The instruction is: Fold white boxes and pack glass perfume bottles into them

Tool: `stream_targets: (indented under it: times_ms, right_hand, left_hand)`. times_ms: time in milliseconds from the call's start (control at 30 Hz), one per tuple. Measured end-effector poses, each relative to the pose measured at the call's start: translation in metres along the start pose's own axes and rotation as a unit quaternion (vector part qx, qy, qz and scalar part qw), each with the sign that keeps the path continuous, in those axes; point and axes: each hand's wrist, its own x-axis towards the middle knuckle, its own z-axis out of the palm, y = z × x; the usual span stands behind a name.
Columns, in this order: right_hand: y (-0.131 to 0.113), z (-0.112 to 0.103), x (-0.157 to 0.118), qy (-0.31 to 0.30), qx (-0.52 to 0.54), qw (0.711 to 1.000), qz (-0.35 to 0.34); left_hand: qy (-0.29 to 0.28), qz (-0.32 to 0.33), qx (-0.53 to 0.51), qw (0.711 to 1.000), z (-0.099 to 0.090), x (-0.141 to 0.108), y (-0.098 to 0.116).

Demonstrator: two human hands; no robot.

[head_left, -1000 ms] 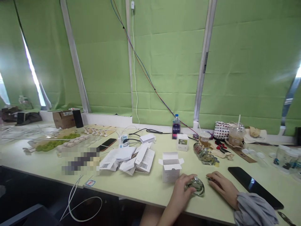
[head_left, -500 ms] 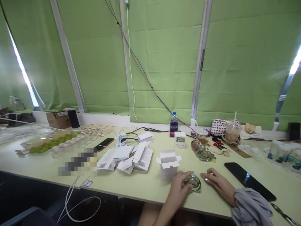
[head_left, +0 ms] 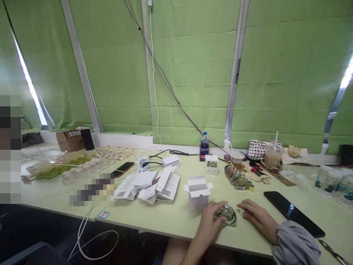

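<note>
My left hand (head_left: 211, 221) is closed round a rounded clear glass bottle (head_left: 229, 215) with greenish tones, which rests on the table near its front edge. Just right of the bottle, my right hand (head_left: 255, 215) has its fingers pressed together on a small shiny piece (head_left: 241, 212), too small to name. An open white box (head_left: 198, 198) stands behind my left hand, its flaps up. Farther back sits a closed white box (head_left: 211, 165) with a picture on it. Several similar glass bottles (head_left: 237, 180) lie in a row to its right.
Flattened white boxes (head_left: 149, 184) are piled left of the open box. A black phone (head_left: 293, 213) lies right of my right hand, with scissors (head_left: 335, 253) beyond. Drink cups (head_left: 273, 156), a water bottle (head_left: 204, 147) and clear jars (head_left: 328, 180) stand farther back.
The fingers of my right hand have drawn closer together around the small piece. My left hand stays on the bottle. A blurred shape has appeared at the far left edge.
</note>
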Motion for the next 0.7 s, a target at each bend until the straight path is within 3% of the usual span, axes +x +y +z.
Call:
stream_targets:
  times_ms: [267, 533, 700]
  right_hand:
    - [0.01, -0.007, -0.003, 0.139, -0.051, 0.986, 0.072]
    - [0.014, -0.002, -0.002, 0.117, -0.065, 0.989, 0.066]
    - [0.014, -0.006, -0.005, 0.096, -0.132, 0.987, -0.014]
  left_hand:
    - [-0.005, -0.012, 0.006, 1.0, 0.0, 0.001, 0.001]
    - [-0.003, -0.005, 0.004, 1.0, 0.001, 0.002, -0.003]
    - [-0.005, -0.009, 0.005, 1.0, 0.0, 0.002, -0.002]
